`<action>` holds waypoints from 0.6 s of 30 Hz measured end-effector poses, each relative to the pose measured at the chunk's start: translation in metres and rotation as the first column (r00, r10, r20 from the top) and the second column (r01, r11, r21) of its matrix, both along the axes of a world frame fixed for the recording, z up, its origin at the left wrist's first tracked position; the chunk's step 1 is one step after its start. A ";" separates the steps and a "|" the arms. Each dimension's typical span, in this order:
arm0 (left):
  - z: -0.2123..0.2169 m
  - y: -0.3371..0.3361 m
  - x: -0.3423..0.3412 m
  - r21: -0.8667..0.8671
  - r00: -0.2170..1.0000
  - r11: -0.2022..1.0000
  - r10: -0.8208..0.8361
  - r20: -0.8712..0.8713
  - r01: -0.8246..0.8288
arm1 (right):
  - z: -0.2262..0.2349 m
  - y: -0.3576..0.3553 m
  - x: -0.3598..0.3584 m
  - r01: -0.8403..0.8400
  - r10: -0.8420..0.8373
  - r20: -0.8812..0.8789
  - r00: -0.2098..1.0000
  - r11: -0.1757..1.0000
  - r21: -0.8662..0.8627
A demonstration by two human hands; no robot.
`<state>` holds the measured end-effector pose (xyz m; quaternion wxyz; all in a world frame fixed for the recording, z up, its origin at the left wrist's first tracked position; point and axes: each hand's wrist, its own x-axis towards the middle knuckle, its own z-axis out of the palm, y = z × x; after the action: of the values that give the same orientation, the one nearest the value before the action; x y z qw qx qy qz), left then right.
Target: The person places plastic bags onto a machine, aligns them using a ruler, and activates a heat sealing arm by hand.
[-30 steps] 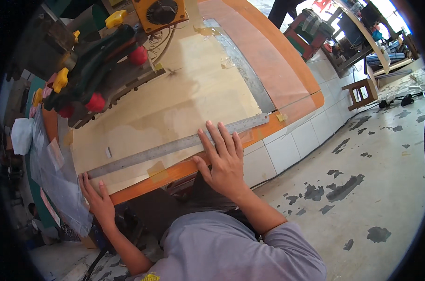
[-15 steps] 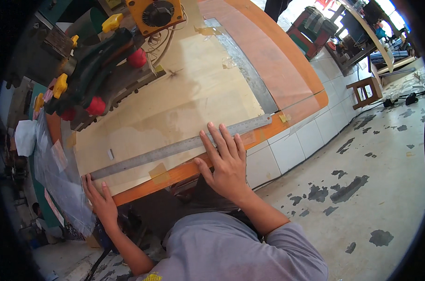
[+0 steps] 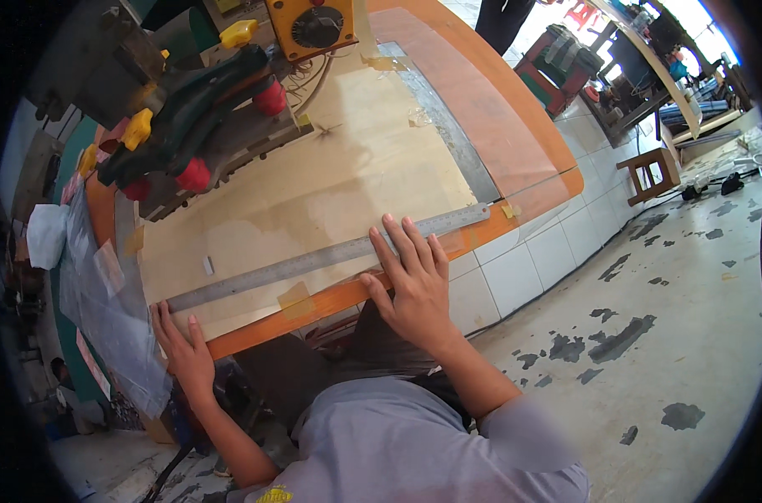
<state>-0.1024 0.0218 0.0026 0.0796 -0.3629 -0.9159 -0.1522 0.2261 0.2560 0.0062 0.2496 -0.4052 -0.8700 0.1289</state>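
Note:
A long steel ruler [image 3: 314, 262] lies slantwise along the near edge of a pale, thin sheet [image 3: 347, 197] on an orange-edged table. My right hand [image 3: 416, 292] rests toward the ruler's right end, fingers stretched and slightly spread, fingertips on the metal. At the opposite end is my left hand [image 3: 185, 356], its fingers extended at the sheet's near left corner and touching the ruler's tip. Neither hand grips anything. A small whitish piece [image 3: 208, 266] sits on the sheet just beyond the ruler's left part.
A dark machine [image 3: 188, 109] with yellow and red knobs stands over the table's far left. Beside it is an orange box with a round fan grille [image 3: 314, 29]. Clear plastic sheeting [image 3: 117, 310] hangs at the left. A wooden stool [image 3: 651, 174] stands on the floor at right.
The view has shifted slightly, so the machine and fan box appear farther right. Both hands stay on the ruler's ends, with almost no movement along it.

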 end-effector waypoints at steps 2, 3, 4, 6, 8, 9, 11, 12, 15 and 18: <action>-0.003 -0.002 -0.003 0.001 1.000 1.000 -0.011 -0.010 0.011 | -0.001 0.001 0.000 0.000 0.000 0.003 1.000 1.000 0.017; -0.004 -0.003 -0.004 -0.006 1.000 1.000 -0.011 -0.021 0.010 | -0.001 0.000 -0.001 -0.003 0.003 0.004 1.000 1.000 0.020; -0.003 -0.003 -0.004 -0.013 0.999 1.000 -0.009 -0.032 0.009 | -0.002 0.000 -0.001 -0.004 0.004 -0.006 1.000 1.000 0.016; -0.001 0.000 -0.002 0.001 1.000 1.000 -0.012 -0.020 0.012 | -0.003 0.000 -0.001 -0.004 0.004 -0.015 1.000 1.000 0.015; 0.000 0.002 0.000 0.013 1.000 1.000 -0.015 -0.008 0.015 | -0.003 0.000 0.000 -0.001 0.001 -0.014 1.000 1.000 0.021; 0.000 0.002 0.001 0.021 1.000 0.999 -0.025 -0.013 0.026 | -0.002 0.000 0.000 -0.002 0.003 -0.013 1.000 1.000 0.022; 0.001 0.003 0.002 0.030 0.999 0.999 -0.034 -0.018 0.034 | 0.001 0.000 0.000 -0.001 0.001 0.008 1.000 0.999 0.038; 0.002 0.003 0.002 0.028 0.999 0.999 -0.032 -0.019 0.033 | 0.002 0.001 0.000 -0.003 0.003 0.009 1.000 0.999 0.038; 0.002 0.003 0.002 0.032 0.999 0.999 -0.033 -0.018 0.034 | 0.003 0.002 0.001 -0.009 0.008 0.011 1.000 0.999 0.041; 0.001 0.002 0.001 0.033 0.999 0.999 -0.037 -0.022 0.037 | 0.005 0.005 0.002 -0.012 0.010 0.023 1.000 0.998 0.057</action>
<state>-0.1014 0.0241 0.0039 0.0926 -0.3800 -0.9054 -0.1650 0.2278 0.2612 0.0108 0.2503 -0.3946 -0.8783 0.1009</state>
